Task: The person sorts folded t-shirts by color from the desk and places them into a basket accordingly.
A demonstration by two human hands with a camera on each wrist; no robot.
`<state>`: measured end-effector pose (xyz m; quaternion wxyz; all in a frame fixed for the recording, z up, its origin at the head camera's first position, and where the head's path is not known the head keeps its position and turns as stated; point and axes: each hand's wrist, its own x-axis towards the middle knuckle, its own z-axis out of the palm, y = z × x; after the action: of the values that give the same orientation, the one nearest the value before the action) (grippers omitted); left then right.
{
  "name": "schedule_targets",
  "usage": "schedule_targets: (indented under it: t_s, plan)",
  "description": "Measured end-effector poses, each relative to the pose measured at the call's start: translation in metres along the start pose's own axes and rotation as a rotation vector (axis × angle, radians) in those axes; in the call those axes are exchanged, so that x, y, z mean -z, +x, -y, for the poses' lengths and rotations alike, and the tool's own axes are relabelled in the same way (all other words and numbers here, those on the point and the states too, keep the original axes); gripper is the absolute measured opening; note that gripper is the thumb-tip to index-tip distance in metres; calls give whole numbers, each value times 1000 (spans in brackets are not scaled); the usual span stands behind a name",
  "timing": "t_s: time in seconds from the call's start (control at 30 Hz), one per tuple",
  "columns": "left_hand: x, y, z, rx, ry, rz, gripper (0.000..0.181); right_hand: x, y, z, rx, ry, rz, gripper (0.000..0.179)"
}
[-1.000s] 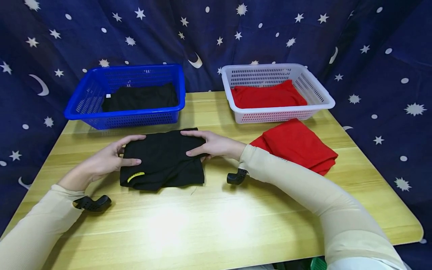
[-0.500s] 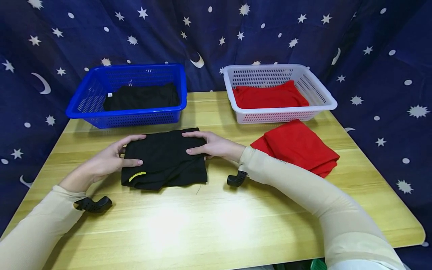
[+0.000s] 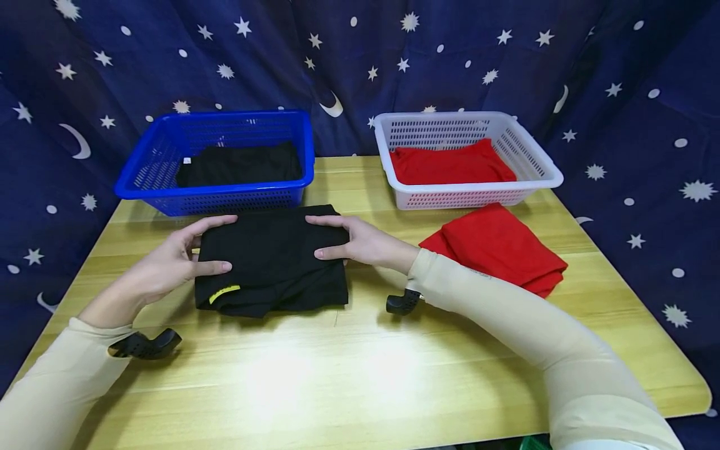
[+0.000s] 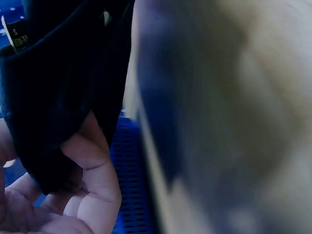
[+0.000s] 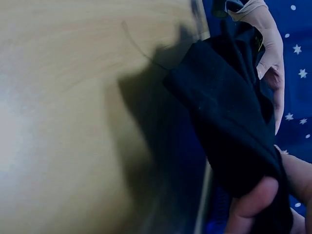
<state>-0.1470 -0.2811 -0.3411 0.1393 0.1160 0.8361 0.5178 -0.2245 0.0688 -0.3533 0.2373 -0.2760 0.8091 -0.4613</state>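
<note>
A: Please, where is the folded black cloth (image 3: 272, 250)?

B: It is between the two hands, over the worktop (image 3: 450, 375). I take it as the centre of the clock. The left hand (image 3: 163, 265) grips it at nine o'clock, the right hand (image 3: 364, 242) at three. A yellow strip (image 3: 224, 294) lies at its eight o'clock.

A: Do the wrist views add something?

B: Yes. From above I see mainly thumb and forefinger upon the cloth; the left wrist view shows the curled fingers of the left hand too, and a small dark tag (image 4: 17, 35). Whether this is the same strip, I cannot tell. The right wrist view shows more clearly one thin thread (image 5: 142, 53) near a corner.

A: And farther out, how many of each?

B: Two baskets: the blue basket (image 3: 225, 201) at eleven o'clock, the white basket (image 3: 455, 199) at two. In the blue one I see a second black cloth (image 3: 242, 165). Red cloths are also two: a folded red cloth (image 3: 500, 244) at three o'clock, beyond the right hand, and another red cloth (image 3: 450, 164) inside the white basket. Behind hangs one starry curtain (image 3: 371, 31).
</note>
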Motion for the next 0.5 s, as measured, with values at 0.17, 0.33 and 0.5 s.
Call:
schedule_targets:
  t_s: [0.17,0.33,0.5]
  plan:
    - [10,-8,-20,-30,40,-60,79,8,-4,20,63,-39,-4,69]
    - [23,-6,-37,-67,66,-87,80,22,-1,39,101,-98,-31,70]
    - [40,5,-55,-49,149,-130,81,37,9,55,99,-140,-54,70]
